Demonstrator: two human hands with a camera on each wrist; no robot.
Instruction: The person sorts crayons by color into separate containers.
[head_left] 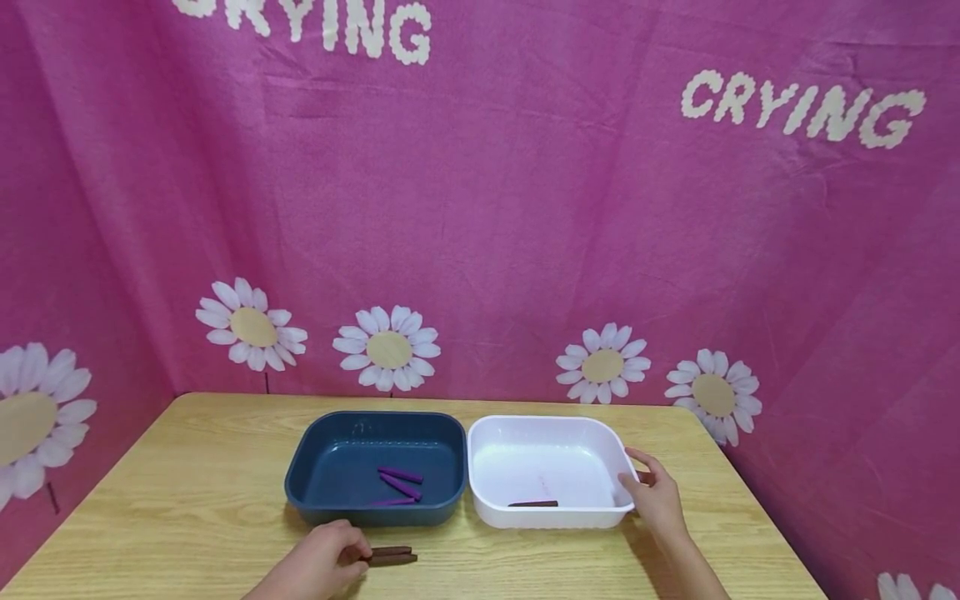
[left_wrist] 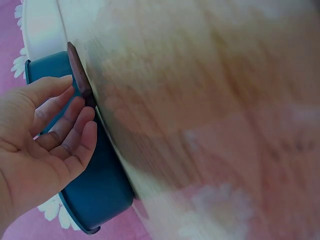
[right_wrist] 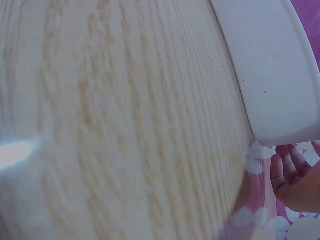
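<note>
Brown sticks (head_left: 395, 560): two show in the head view, low over the table (head_left: 187, 500), in front of the blue tray (head_left: 375, 515) and outside both trays. Their long axes run left to right, nearly parallel to each other and to the tray's front wall. From the fingertips of the left hand (head_left: 326, 557), the sticks extend to the right; their left ends meet the fingers, and their right ends are free. The left hand is the nearer hand; the right hand (head_left: 658, 497) is well apart.

Left hand pose: the forearm enters from the near edge of the view, angled forward and to the right. The thumb and fingers are bent about the left stick ends. Whether they are clamped on the sticks or only touching cannot be told; the left wrist view shows the bent fingers side by side at one end.

Right hand pose: it grips the right end wall of the white tray (head_left: 551, 518), thumb over the rim, fingers outside.

Adjacent items: the white tray stands just beside the blue tray, to its right. It contains one visible dark stick (head_left: 534, 503) near its front wall. The blue tray contains three visible purple sticks (head_left: 401, 487). Beyond the table hangs a pink cloth (head_left: 487, 208).
</note>
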